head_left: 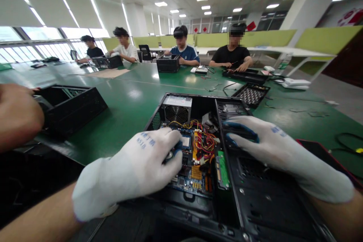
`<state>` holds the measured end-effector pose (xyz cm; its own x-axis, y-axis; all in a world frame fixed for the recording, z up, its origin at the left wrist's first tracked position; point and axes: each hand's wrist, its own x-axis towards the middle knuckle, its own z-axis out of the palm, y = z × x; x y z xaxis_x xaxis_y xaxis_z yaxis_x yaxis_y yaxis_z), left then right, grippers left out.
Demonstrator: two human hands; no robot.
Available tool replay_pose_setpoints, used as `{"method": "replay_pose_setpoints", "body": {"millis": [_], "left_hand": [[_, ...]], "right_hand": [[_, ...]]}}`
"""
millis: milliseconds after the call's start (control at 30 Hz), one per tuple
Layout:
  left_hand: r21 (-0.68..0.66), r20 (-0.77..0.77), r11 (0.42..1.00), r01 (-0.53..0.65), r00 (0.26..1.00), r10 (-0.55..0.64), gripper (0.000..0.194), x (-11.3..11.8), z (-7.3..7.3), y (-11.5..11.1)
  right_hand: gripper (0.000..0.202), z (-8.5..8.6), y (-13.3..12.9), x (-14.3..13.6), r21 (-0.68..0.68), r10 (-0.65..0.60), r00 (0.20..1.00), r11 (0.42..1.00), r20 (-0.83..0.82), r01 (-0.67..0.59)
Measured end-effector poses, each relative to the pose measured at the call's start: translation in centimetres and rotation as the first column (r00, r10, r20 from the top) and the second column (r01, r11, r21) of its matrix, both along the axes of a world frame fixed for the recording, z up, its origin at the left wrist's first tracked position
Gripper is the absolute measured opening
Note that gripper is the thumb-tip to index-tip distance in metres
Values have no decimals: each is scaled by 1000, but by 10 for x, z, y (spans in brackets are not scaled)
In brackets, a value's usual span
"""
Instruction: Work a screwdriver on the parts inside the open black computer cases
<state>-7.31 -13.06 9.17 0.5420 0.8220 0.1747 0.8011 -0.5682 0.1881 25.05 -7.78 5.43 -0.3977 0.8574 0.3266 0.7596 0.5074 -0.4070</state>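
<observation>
An opened black computer case [195,211] lies in front of me. Inside are a motherboard [181,183], a power supply [177,109] with its fan, a bundle of red, yellow and black wires [208,141] and a green circuit board [223,170]. My left hand [144,159], in a white glove with blue fingertips, is over the motherboard's left side. Its fingers are curled together around something small and shiny, mostly hidden. My right hand [263,141], gloved alike, is at the drive-bay side of the case, thumb and fingers apart, holding nothing visible.
On the green table [133,102], another case [73,107] stands at left beside a person's bare arm [17,117]. A black perforated panel [251,94] and loose cable bits lie beyond my case. Several people work on cases across the table. A black cable [347,138] lies at right.
</observation>
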Motion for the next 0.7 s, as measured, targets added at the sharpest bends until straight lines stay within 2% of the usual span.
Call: {"method": "replay_pose_setpoints", "body": {"millis": [100,167,233,333,500,600,700], "left_hand": [[-16,-138,1000,4,990,-7,17,22,0,45],[-107,-251,994,10,967,-37,19,38,-7,76],[-226,-374,974,-8,924,-80,28,52,-21,104],[-316,-460,948,-33,880,-122,36,67,-50,132],[-379,-508,925,-25,841,-185,42,70,-93,150],[-406,-524,913,-23,825,-212,46,66,-106,154],[-416,-527,909,-26,822,-217,49,64,-112,157]], "right_hand": [[45,-6,-9,6,-19,-34,998,999,-61,33],[46,-7,-11,7,-34,-54,994,998,-93,51],[47,-6,-12,7,-40,-55,992,998,-115,51],[43,-6,-12,7,-43,-4,994,999,-110,-1],[41,-11,-14,11,-25,25,995,999,-99,-27],[40,-13,-14,12,-5,41,994,999,-97,-42],[38,-13,-14,12,4,45,995,999,-91,-45]]}}
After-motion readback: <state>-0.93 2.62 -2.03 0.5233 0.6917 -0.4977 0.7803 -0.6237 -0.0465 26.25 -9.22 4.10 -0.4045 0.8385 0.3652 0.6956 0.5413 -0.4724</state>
